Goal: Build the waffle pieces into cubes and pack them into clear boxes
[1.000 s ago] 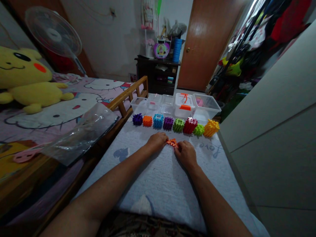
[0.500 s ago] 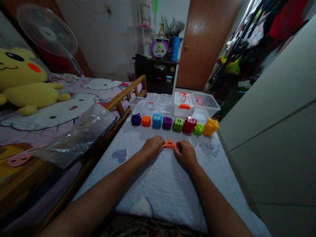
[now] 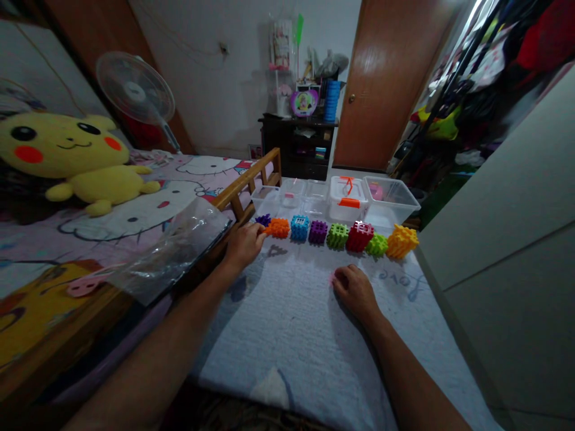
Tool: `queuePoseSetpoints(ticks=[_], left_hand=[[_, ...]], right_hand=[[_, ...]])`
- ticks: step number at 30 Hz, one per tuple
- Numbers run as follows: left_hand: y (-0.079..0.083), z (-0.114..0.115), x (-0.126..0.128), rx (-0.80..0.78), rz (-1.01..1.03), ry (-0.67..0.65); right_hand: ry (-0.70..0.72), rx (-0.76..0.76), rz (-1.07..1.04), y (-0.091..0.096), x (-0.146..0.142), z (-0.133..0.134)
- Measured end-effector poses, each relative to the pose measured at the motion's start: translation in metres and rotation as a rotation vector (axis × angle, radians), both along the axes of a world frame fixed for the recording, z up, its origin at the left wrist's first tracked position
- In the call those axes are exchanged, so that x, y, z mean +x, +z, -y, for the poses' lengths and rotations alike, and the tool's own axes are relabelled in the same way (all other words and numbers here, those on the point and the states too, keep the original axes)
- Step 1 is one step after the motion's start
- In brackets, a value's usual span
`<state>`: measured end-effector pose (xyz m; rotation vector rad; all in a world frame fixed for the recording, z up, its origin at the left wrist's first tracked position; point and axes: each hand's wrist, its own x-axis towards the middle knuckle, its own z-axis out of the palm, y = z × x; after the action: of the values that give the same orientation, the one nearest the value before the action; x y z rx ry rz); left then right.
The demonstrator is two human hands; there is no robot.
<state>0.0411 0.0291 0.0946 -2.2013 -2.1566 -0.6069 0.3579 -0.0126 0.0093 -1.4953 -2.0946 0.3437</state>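
On the cloth [image 3: 291,311], blocks [image 3: 318,232] stand in a row before containers [image 3: 344,206].

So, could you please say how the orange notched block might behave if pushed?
The orange notched block looks plastic, so probably stiff and light. Its boxy shape seems unlikely to roll; toothed edges may catch the cloth.

Head view; looks forward and down over the hands [image 3: 245,245] [image 3: 357,292].

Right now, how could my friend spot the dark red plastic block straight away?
Find the pale blue cloth, then the row of colourful notched plastic blocks in front of the clear plastic boxes. The dark red plastic block stands between two green ones and is the only red one there.
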Motion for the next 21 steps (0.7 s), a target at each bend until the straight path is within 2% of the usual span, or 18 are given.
queuePoseSetpoints(ticks=[3,7,13,21], left_hand=[[0.006,-0.021,-0.001,-0.029,-0.086,0.109],[0.006,-0.038,0.014,-0.067,-0.147,0.204],[-0.004,-0.041,0.039,-0.084,-0.147,0.303],[-0.013,-0.046,0.047,-0.098,-0.149,0.319]], right_hand=[[-0.004,0.006,0.012,-0.001,0.0,0.0],[0.004,0.01,0.003,-0.001,0.001,0.001],[0.012,-0.007,-0.003,-0.001,0.002,0.0],[0.028,-0.01,-0.001,0.001,0.003,0.001]])
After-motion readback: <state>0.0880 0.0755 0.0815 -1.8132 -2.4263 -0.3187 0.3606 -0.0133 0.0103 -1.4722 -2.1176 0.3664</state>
